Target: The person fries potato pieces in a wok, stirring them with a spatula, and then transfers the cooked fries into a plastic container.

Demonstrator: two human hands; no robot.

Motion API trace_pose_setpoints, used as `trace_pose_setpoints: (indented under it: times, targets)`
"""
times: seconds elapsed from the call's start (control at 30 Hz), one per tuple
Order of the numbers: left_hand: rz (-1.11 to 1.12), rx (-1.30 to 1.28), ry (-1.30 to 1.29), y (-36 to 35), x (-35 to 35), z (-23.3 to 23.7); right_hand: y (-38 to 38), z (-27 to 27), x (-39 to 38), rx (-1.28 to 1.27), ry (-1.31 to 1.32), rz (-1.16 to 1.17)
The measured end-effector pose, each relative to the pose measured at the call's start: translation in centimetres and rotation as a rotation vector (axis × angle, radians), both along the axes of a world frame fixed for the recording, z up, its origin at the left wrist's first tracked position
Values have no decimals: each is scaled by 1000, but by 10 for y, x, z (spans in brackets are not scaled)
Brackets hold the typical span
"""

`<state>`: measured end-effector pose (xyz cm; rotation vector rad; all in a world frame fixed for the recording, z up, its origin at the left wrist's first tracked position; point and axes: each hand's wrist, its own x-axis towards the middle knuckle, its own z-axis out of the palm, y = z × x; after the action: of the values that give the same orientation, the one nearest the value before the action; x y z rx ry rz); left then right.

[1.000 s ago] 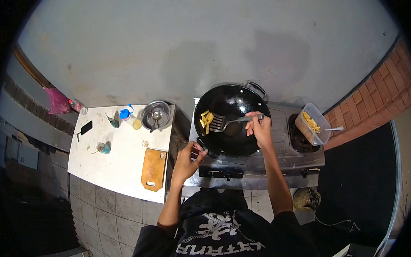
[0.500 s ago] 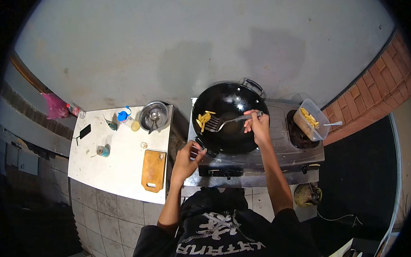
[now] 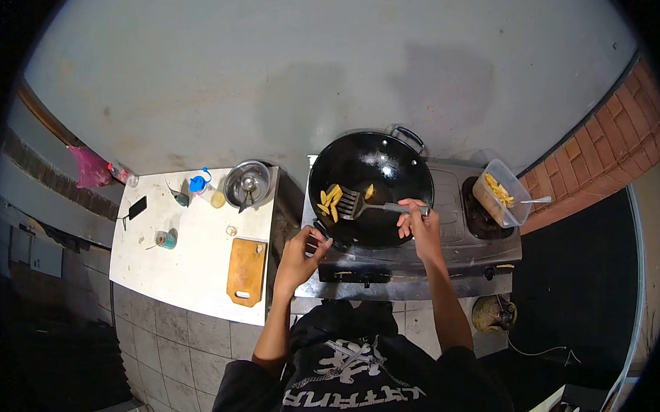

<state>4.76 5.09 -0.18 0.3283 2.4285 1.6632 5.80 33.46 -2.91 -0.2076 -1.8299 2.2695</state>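
Note:
A large black wok [image 3: 378, 168] sits on the left side of the gas stove [image 3: 445, 243]. My left hand [image 3: 303, 254] is closed around the wok's near handle [image 3: 320, 227]. In my right hand [image 3: 419, 227] is the grey handle of a slotted spatula [image 3: 352, 204]. Its slotted metal head lies inside the wok, touching or right beside several yellow fries [image 3: 330, 202] at the left. One more fry piece [image 3: 370, 190] is apart from them, just above the spatula's shaft.
On the stove's right burner stands a clear plastic container [image 3: 521, 194] with more fries and a utensil. The white table [image 3: 190, 266] at left bears a metal bowl [image 3: 247, 185], a wooden cutting board [image 3: 246, 272], a phone [image 3: 137, 208] and small jars. A gas cylinder [image 3: 493, 313] stands below right.
My right hand has lowered and shifted slightly right, turning the spatula more level. The fries have moved, and one piece now lies apart above the spatula. My left hand stays in place.

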Motion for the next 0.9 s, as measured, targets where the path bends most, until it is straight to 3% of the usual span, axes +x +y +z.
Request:
trace_pose_setpoints:
  times: [0.9]
  targets:
    - [-54, -44, 26, 8, 2, -7, -17, -10, 31, -148, -28, -153]
